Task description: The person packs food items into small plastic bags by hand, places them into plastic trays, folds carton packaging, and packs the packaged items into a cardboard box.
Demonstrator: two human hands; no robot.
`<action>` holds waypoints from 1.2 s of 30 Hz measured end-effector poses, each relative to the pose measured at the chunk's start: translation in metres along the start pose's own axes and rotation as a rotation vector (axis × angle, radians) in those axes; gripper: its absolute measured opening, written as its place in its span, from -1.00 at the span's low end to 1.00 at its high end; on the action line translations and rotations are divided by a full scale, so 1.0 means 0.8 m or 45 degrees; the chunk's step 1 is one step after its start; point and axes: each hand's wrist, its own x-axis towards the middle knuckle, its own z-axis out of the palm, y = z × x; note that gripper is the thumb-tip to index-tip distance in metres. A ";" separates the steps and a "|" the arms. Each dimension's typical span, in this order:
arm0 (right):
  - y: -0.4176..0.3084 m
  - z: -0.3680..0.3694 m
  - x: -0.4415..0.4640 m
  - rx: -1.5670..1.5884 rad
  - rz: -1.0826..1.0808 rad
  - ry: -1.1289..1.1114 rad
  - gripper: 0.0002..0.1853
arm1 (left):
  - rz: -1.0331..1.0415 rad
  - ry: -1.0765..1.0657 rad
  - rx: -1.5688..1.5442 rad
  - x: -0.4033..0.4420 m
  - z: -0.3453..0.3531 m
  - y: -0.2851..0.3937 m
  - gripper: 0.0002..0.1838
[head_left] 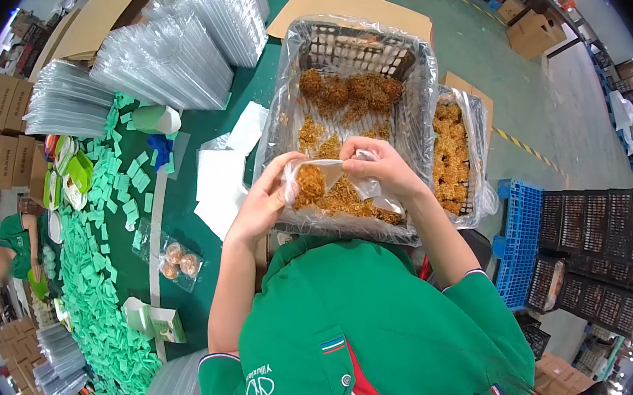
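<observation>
Left hand (270, 199) is curling round a rough brown ball (309, 185), center frame; its fingers are parting to about the ball's width, gripping it through a thin white bag (332, 166). Right hand (379, 166) is pinching the bag's edge, thumb and fingers nearly meeting, film stretching between the hands and a loose flap hanging below.

Black crate (354, 45), upper center, is sitting under and beyond the hands: plastic mesh walls, crinkly clear liner, dark shaggy lumps (356, 94) lying at the far end, golden crumbly ones nearer. Second crate (470, 121), right of it, is holding golden pieces in similar film. Thin white sheets (218, 183) are lying left of center on the smooth green table (243, 88). Clear pack (179, 260), below those, is holding round pieces. Flat green strips (84, 260) are heaping along the left; glossy clear stacks (156, 68) are standing upper left.

Hands are hiding some crate contents; left fingertips behind the ball aren't all showing. Bag's mouth is blending into the liner. Co-worker (19, 242), left edge, is showing only partly; lens edge is blacking out the corners
</observation>
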 end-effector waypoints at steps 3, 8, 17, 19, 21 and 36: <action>-0.002 0.003 0.004 0.018 -0.049 0.020 -0.83 | 0.060 0.039 0.088 -0.004 0.002 0.004 -0.36; -0.026 0.016 0.016 -0.011 -0.087 0.036 -0.82 | 0.185 0.015 0.465 -0.002 0.014 0.026 -0.37; 0.015 0.040 0.027 -0.012 0.117 -0.075 -0.69 | 0.323 0.314 -0.409 -0.006 0.002 0.011 -0.48; 0.016 0.056 0.027 -0.006 0.108 -0.049 -0.64 | 0.438 0.321 -0.560 -0.007 0.008 0.015 -0.54; 0.017 0.068 0.025 0.042 0.075 -0.010 -0.59 | 0.425 0.419 -0.593 -0.008 0.015 0.019 -0.55; 0.023 0.119 0.037 0.073 -0.467 0.240 -0.82 | 0.555 0.360 -0.982 -0.025 0.026 0.017 -0.59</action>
